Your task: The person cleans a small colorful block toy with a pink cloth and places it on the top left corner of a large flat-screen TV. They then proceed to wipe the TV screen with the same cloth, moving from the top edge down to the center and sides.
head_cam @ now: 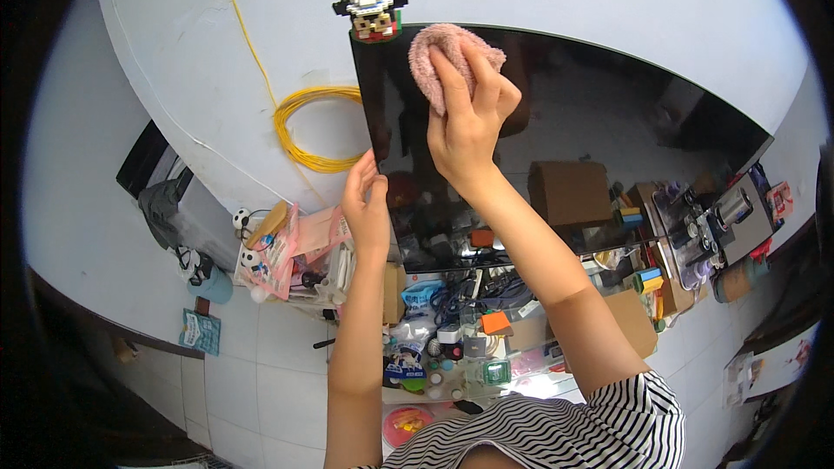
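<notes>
A pink plush cloth (425, 75) is bunched under the fingers of my right hand (470, 127), against the upper left of a black flat-screen television (586, 111). My left hand (366, 198) rests at the television's left edge, thumb towards the front and fingers at the side; how far they reach behind is hidden. On the top left corner of the television sits a figure of small building bricks (373, 12), with a white top and black side pieces. The glossy screen mirrors boxes and clutter.
A coil of yellow cable (287, 133) hangs on the white wall behind. Below the screen, a cluttered table holds dark cables (449, 303), an orange box (496, 323), a green-lidded container (496, 372) and several bottles. A cardboard box (632, 326) stands to the right, near a metal cup (735, 205).
</notes>
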`<state>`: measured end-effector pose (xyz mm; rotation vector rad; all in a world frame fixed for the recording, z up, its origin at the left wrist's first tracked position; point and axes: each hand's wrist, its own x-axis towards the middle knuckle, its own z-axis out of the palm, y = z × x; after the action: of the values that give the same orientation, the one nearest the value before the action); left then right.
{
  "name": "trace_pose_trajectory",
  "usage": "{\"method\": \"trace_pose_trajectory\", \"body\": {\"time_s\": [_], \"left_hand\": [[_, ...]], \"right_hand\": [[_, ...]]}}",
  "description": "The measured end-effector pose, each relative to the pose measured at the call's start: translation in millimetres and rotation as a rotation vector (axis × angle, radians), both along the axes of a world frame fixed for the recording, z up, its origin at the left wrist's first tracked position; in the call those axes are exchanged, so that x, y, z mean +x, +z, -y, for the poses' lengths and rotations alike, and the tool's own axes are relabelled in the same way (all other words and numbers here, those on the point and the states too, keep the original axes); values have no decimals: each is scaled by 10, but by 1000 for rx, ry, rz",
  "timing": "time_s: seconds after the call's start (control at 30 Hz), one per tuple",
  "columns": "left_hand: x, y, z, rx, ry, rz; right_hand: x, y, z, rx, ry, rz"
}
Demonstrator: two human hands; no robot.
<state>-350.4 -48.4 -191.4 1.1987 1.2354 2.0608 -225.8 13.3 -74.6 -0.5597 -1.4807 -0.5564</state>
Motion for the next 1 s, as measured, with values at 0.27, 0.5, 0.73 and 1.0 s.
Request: {"method": "trace_pose_trajectory", "body": {"time_s": [0.27, 0.5, 0.73, 1.0], "left_hand": [[33, 63, 53, -4, -30, -1], [8, -3, 27, 12, -27, -46], [23, -60, -43, 9, -55, 64], [-9, -58, -51, 18, -41, 28]], "right_hand": [[-262, -57, 1, 70, 6, 85], [-316, -163, 37, 39, 104, 224], [-145, -169, 177, -85, 282, 362], [-284, 69, 85, 69, 123, 278]]}}
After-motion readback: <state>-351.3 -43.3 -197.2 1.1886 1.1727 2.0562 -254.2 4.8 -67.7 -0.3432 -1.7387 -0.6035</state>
